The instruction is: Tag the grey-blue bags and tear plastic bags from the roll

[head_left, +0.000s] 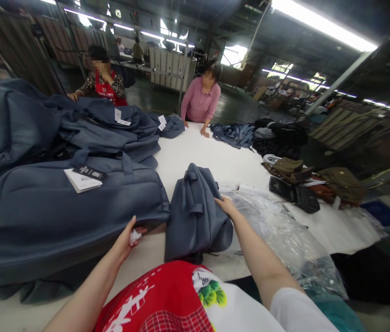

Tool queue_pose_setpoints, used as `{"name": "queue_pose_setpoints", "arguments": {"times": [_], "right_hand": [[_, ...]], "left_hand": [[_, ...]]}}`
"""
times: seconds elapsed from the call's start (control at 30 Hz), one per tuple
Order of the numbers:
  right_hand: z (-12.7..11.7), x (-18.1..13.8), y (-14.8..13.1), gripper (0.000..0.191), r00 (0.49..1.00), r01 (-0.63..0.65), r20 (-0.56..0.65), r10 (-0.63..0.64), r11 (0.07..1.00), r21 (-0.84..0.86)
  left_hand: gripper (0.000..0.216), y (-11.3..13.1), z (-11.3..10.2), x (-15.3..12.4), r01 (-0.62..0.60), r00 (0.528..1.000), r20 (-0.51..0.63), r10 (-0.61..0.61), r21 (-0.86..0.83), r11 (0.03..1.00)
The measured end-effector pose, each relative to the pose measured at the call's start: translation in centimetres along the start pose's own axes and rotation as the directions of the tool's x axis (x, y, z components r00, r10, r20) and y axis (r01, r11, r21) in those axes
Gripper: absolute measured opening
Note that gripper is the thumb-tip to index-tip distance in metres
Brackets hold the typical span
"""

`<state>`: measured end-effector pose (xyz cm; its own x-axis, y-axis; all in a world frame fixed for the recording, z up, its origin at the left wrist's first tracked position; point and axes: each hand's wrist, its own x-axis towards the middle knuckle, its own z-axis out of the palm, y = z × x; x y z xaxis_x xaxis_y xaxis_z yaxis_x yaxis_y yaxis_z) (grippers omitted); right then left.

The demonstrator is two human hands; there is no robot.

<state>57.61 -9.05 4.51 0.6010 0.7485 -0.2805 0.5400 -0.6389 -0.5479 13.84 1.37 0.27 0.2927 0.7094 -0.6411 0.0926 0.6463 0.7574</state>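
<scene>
A folded slate-blue bag (195, 212) with a handle on top lies on the white table (212, 157) right in front of me. My right hand (225, 204) rests against its right side, fingers laid on the fabric. My left hand (131, 236) is closed round a small white crumpled thing beside the bag's left edge, next to a large flat blue bag (60, 212) that carries a white booklet and black tag (83, 177).
More blue bags are heaped at the left (108, 127). Clear plastic wrapping (278, 230) lies to the right, with olive and black bags (295, 180) beyond. Two other people (200, 99) work at the far end, near loose straps (234, 133).
</scene>
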Motion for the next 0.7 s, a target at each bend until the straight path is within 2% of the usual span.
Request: {"name": "queue_pose_setpoints", "arguments": {"times": [0.1, 0.2, 0.27, 0.33, 0.4, 0.5, 0.6, 0.7], "right_hand": [[0.6, 0.0, -0.6, 0.038, 1.0, -0.008, 0.003, 0.008, 1.0, -0.025], [0.8, 0.1, -0.9, 0.037, 1.0, -0.013, 0.006, 0.014, 0.999, -0.047], [0.8, 0.1, -0.7, 0.037, 1.0, -0.024, 0.009, 0.024, 0.998, -0.055], [0.7, 0.1, -0.3, 0.037, 0.999, -0.036, 0.01, 0.037, 0.998, -0.058], [0.7, 0.0, 0.3, 0.035, 0.999, -0.045, 0.012, 0.046, 0.997, -0.057], [0.8, -0.2, 1.0, 0.032, 0.998, -0.053, 0.009, 0.054, 0.997, -0.056], [1.1, -0.3, 1.2, 0.034, 0.998, -0.066, -0.001, 0.066, 0.995, -0.069], [1.3, -0.4, 1.2, 0.035, 0.997, -0.077, -0.005, 0.077, 0.992, -0.097]], "left_hand": [[0.046, 3.7, 0.2, 2.5, -0.088, 0.996, -0.027, 0.088, -0.009, 0.996], [0.046, 7.9, -0.2, 5.5, -0.172, 0.982, -0.073, 0.172, 0.009, 0.985], [0.049, 10.0, -0.6, 7.2, -0.172, 0.983, -0.062, 0.174, 0.028, 0.985], [0.05, 11.0, -0.7, 8.2, -0.155, 0.988, -0.011, 0.156, 0.055, 0.986], [0.05, 10.8, -0.8, 8.4, -0.154, 0.988, 0.044, 0.151, 0.09, 0.984], [0.047, 9.2, -0.8, 7.2, -0.207, 0.977, 0.08, 0.196, 0.158, 0.965], [0.05, 7.2, -0.6, 4.7, -0.282, 0.956, 0.146, 0.253, 0.227, 0.932], [0.053, 4.7, 0.0, 1.5, -0.302, 0.937, 0.269, 0.222, 0.306, 0.903]]}}
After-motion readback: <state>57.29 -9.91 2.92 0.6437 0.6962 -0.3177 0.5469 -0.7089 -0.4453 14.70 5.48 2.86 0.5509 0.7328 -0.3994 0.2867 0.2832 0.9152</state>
